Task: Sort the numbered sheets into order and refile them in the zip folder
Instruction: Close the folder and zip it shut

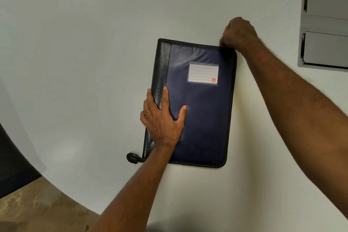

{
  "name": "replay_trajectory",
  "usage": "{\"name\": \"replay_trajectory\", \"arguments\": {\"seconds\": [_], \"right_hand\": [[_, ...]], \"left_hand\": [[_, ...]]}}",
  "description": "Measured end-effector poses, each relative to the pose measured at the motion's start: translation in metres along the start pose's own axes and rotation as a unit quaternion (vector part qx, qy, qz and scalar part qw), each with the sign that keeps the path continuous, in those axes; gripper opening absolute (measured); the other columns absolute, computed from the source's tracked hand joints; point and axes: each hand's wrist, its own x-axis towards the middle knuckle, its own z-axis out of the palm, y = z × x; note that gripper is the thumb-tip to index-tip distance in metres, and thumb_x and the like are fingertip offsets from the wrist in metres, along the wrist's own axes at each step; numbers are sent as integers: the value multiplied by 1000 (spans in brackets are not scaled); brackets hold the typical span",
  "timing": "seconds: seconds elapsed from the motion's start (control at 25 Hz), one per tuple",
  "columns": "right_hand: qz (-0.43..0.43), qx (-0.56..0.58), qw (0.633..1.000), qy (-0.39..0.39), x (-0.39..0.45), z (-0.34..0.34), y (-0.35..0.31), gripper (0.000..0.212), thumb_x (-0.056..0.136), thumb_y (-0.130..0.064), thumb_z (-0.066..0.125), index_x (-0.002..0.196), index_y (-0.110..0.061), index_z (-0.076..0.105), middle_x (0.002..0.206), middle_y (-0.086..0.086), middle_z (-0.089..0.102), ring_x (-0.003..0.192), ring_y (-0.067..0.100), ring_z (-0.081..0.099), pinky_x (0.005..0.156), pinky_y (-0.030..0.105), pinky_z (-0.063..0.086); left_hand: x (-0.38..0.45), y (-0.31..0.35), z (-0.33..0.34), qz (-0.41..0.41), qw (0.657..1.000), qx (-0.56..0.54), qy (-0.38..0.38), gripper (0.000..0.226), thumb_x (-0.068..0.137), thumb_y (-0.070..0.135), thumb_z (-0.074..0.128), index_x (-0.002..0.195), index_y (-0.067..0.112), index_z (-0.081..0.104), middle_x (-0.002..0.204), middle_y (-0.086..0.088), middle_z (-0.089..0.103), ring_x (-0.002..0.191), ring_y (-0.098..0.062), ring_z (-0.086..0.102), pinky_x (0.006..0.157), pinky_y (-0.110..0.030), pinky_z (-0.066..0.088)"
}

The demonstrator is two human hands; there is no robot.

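Navy fabric zip folder (199, 118) lay shut on the white tabletop (75, 62); left hand (162, 120) pressed flat, its grip spread, while the right hand (239, 32) grip apparently pinched the zipper corner.

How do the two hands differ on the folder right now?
The left hand lies flat with spread fingers on the folder near its spine; the right hand is curled at the top right corner, apparently pinching something there, perhaps the zip pull, which is hidden. The left presses down on the cover; the right works the edge. Both touch the folder.
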Motion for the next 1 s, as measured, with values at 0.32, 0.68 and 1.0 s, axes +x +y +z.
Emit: {"name": "replay_trajectory", "arguments": {"seconds": [0.32, 0.68, 1.0], "right_hand": [[-7, -54, 998, -11, -2, -5, 11, 32, 83, -2, 63, 114, 2, 64, 121, 24, 67, 114, 42, 65, 91, 39, 52], [0, 63, 997, -42, -4, -7, -2, 32, 70, -9, 78, 101, -1, 72, 102, 18, 74, 97, 34, 73, 85, 39, 61], [32, 57, 983, -171, 2, -16, 5, 25, 77, -11, 77, 99, -2, 71, 97, 15, 74, 89, 27, 71, 86, 41, 61]], "left_hand": [[-2, 3, 1, -9, 1000, 15, -11, 86, 89, 76, 50, 161, 34, 27, 167, -13, 24, 146, -34, 32, 110, -54, 32], [-2, -3, 3, 15, 1000, -2, 4, 86, 89, 75, 54, 160, 32, 31, 166, -14, 27, 147, -33, 32, 112, -53, 32], [-2, -1, 3, 3, 1000, 6, -5, 86, 89, 77, 50, 160, 32, 31, 166, -14, 25, 147, -34, 32, 112, -55, 32]]}}
